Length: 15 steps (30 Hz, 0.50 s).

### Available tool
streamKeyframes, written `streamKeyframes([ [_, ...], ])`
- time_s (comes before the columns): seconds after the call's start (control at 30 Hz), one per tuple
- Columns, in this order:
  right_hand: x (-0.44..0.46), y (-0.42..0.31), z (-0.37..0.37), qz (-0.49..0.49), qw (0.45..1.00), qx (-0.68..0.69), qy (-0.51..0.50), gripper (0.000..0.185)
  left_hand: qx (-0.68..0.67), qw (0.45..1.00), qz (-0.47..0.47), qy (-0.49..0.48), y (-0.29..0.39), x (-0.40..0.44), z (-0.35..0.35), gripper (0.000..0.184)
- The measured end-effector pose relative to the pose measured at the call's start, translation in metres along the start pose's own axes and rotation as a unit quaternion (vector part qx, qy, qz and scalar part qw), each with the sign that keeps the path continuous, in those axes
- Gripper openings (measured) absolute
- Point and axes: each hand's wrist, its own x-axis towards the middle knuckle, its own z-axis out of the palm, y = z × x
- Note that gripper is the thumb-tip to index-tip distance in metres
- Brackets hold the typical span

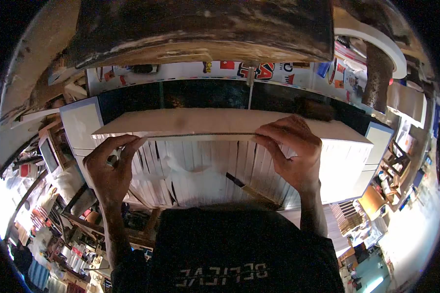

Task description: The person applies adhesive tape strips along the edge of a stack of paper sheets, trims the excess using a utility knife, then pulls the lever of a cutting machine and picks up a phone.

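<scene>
A thin pale strip with a dark, finely toothed upper edge (200,136) is stretched straight between both hands over the white work surface (200,183). My left hand (113,163) pinches its left end between thumb and fingers. At the right end, my right hand (294,151) pinches it the same way. Just behind the strip lies a flat pale board or sheet (181,120). A dark-handled knife or similar slim tool (252,189) rests on the surface, nearer my body.
Behind the pale sheet runs a dark panel (205,94), with a printed sticker-covered strip (181,71) beyond. A large dark box-like form (205,29) hangs overhead. Wooden frames and clutter stand left and right; a white ring (398,53) is at upper right.
</scene>
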Motion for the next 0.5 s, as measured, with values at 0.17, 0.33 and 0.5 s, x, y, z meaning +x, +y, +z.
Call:
streamKeyframes([
  [0.17, 0.002, -0.002, 0.001, 0.009, 1.0, 0.005, 0.019, 0.02, 0.004, 1.0, -0.009, -0.014, -0.019, -0.002, -0.015, 0.011],
  [0.33, 0.005, -0.008, 0.017, 0.003, 1.0, 0.012, 0.018, 0.02, -0.018, 0.998, -0.049, -0.033, -0.049, -0.004, -0.035, 0.011],
  [0.5, 0.012, -0.021, 0.028, -0.001, 1.0, 0.007, 0.013, 0.02, -0.01, 1.0, 0.021, 0.002, -0.075, 0.003, -0.04, 0.011],
])
